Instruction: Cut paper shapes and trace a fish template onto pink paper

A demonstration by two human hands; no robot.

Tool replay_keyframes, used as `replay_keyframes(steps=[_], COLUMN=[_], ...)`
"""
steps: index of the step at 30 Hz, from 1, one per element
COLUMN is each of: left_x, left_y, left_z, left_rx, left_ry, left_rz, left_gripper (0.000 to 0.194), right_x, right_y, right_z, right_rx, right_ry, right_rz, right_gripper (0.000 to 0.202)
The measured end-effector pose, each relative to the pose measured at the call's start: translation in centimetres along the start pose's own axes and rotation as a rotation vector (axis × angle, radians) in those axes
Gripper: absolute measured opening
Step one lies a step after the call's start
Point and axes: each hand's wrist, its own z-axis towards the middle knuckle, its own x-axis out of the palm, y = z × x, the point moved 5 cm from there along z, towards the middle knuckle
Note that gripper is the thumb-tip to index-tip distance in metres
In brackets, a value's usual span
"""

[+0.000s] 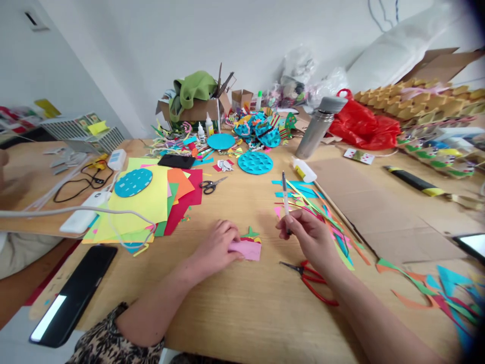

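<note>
A small piece of pink paper [250, 249] lies on the wooden table in front of me. Its left end is pinched under the fingers of my left hand [217, 243], which rests on the tabletop. Just behind the paper are small green, red and yellow cut-outs [250, 233]. My right hand [310, 233] holds a pen [285, 194] upright, a little to the right of the pink paper. Beneath my right wrist lie red-handled scissors [312, 280], their blades pointing left.
Coloured paper sheets [151, 194] are stacked on the left, near a black phone [74, 296]. Black scissors [212, 185], blue discs [255, 163] and a steel bottle [316, 131] stand farther back. To the right are paper strips [337, 222], cardboard [364, 202] and a utility knife [413, 181]. Another person's arm [34, 278] shows at left.
</note>
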Motion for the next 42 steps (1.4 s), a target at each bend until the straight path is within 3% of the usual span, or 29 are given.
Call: replay_keyframes(steps=[10, 17, 20, 24, 28, 33, 37, 42], left_x=[-0.1, -0.7, -1.4, -1.8, -2.1, -2.9, -3.5, -4.2], left_y=[-0.2, 0.3, 1.2, 3.2, 4.7, 5.2, 5.2, 5.4], left_z=[0.0, 0.0, 0.1, 0.2, 0.4, 0.3, 0.1, 0.0], left_rx=[-0.022, -0.287, -0.359, -0.425, -0.462, -0.519, -0.546, -0.544], left_ry=[-0.055, 0.039, 0.004, -0.124, -0.282, -0.421, -0.537, -0.626], left_rz=[-0.107, -0.469, -0.677, -0.895, -1.028, -1.041, -1.045, -1.030], left_gripper=[0.016, 0.020, 0.030, 0.036, 0.037, 0.037, 0.038, 0.042], right_x=[-0.2, 0.0, 0.2, 1.6, 3.3, 4.6, 5.5, 5.3], right_y=[-0.5, -0.3, 0.0, 0.2, 0.6, 1.0, 0.6, -0.3], right_z=[-0.1, -0.3, -0.3, -0.7, -2.0, -2.9, -2.6, -1.9], right_rx=[0.019, 0.036, 0.054, 0.107, 0.110, 0.015, -0.107, -0.165], right_ry=[-0.019, -0.009, 0.010, 0.233, 0.501, 0.652, 0.584, 0.380], right_rz=[0.116, 0.198, 0.229, 0.179, -0.124, -0.442, -0.490, -0.376], right_gripper=[0.024, 0.019, 0.020, 0.023, 0.024, 0.022, 0.018, 0.014])
